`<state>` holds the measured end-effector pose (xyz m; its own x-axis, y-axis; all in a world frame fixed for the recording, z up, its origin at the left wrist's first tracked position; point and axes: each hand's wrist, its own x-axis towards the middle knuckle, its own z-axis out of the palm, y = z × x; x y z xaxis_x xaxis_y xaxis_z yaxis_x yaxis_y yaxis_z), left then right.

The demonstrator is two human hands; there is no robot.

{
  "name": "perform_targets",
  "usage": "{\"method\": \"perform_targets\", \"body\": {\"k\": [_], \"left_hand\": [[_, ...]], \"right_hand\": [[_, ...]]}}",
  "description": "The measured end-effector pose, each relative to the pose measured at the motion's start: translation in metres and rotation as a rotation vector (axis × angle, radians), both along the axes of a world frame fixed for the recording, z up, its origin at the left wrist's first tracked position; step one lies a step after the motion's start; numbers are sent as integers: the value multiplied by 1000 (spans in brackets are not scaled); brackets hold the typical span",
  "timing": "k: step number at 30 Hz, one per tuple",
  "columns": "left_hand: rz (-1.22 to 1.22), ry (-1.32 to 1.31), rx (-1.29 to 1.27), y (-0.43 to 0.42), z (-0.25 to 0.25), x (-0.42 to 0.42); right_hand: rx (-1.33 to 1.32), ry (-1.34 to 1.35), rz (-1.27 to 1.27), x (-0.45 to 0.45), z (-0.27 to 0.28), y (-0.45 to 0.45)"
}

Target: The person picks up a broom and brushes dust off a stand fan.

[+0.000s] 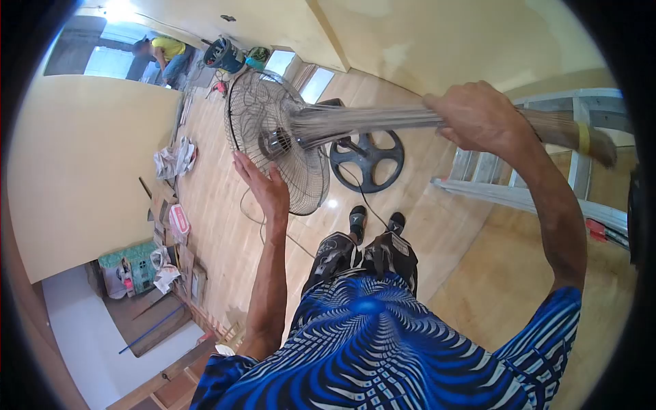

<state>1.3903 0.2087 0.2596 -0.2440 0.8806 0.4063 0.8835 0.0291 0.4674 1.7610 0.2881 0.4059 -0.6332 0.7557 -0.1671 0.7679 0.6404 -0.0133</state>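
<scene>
A standing fan (303, 179) with a round wire guard and a black wheel-shaped base (367, 179) is in front of me. My right hand (478, 117) is wrapped around a stick broom (383, 119), held nearly level. Its thin bristles reach the fan guard and look smeared by motion. The bound end of the broom, with a yellow band, sticks out to the right behind my wrist. My left hand (268, 190) is at the near left side of the guard, fingers stretched out and seemingly touching the wires.
An aluminium ladder (519, 193) lies at the right by the wall. A dark bucket (224, 56) stands at the back, near a crouching person in a yellow shirt (167, 51). Papers, a pink package (179, 222) and scraps line the left. A cord crosses the floor near my feet.
</scene>
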Motion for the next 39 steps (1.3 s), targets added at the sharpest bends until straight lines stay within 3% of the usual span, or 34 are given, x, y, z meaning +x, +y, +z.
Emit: {"method": "perform_targets", "body": {"k": [3,6,9,12,14,18,21,24,25,30,33,39], "left_hand": [[0,-34,20,-2,-4,-3],[-12,-5,11,-2,-1,0],[-9,-15,21,1,-3,-4],[-15,-29,0,0,-1,-16],[30,-31,14,-9,5,-18],[30,41,180,-27,27,-8],[-251,-213,35,-35,25,19],[-337,-269,-233,-11,-4,44],[-352,-259,-316,4,-20,47],[-339,251,-98,78,-82,62],[-306,395,-246,87,-105,61],[-239,388,-219,78,-116,71]], "right_hand": [[71,20,-234,30,23,-4],[10,-88,-270,29,26,-12],[-103,-105,-94,8,-10,-24],[-3,172,-213,37,-5,-41],[-184,259,-309,67,14,-44],[-215,322,-693,84,56,-80],[-148,387,-818,91,45,-114],[-114,419,-973,70,21,-144],[-121,420,-1040,59,15,-155],[-395,650,-1194,32,-32,-203],[-536,593,-1299,25,-53,-231],[-592,564,-1284,19,-92,-278]]}}
